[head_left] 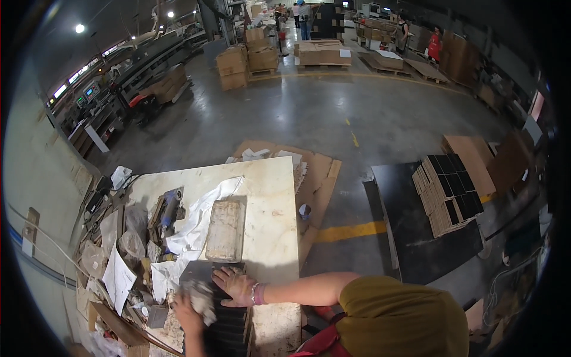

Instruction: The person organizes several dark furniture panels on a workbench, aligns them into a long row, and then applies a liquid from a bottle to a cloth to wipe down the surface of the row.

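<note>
On the light work table, a stack of dark flat panels (229, 330) lies close in front of me, the top one pushed out at its far end. My right hand (237, 287) rests flat on these panels with its fingers stretched to the left. A bracelet circles that wrist. Bunched under my left hand (189, 314) is a whitish cloth (203, 302), pressed to the left side of the stack; motion blurs both a little. Just beyond the panels lies a worn, tape-wrapped block (225, 231).
Clutter fills the table's left side: a blue-grey power tool (171, 208), plastic bags, white paper (119, 279) and a long white sheet (205, 205). Cardboard (321, 178) lies on the floor past the table (273, 202). At right, stacked black-faced boards (449, 193) stand on a dark panel.
</note>
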Motion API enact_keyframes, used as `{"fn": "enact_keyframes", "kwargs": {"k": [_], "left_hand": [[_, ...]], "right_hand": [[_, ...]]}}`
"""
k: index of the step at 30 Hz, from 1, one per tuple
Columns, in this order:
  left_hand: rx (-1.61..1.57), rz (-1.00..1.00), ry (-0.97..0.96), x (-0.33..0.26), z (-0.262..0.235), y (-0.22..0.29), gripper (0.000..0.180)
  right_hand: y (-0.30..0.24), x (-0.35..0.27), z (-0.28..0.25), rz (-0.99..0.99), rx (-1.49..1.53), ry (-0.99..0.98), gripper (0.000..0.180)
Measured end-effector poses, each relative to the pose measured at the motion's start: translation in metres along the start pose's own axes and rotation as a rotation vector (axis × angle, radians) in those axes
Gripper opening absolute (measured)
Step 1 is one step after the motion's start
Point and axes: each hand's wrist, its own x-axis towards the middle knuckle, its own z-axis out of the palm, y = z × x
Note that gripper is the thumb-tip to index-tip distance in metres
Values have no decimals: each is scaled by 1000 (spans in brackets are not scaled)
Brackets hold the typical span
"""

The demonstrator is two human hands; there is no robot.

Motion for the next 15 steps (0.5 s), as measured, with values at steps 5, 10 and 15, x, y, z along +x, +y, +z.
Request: {"fn": "enact_keyframes", "kwargs": {"k": [5, 10, 15], "left_hand": [[-92, 70, -51, -3, -2, 42, 44], [-71, -14, -15, -24, 3, 3, 59], [-238, -49, 19, -38, -25, 50, 57]], "right_hand": [[16, 3, 12, 70, 13, -13, 86], [-5, -3, -15, 45, -36, -75, 82], [1, -4, -7, 79, -147, -52, 79]]}}
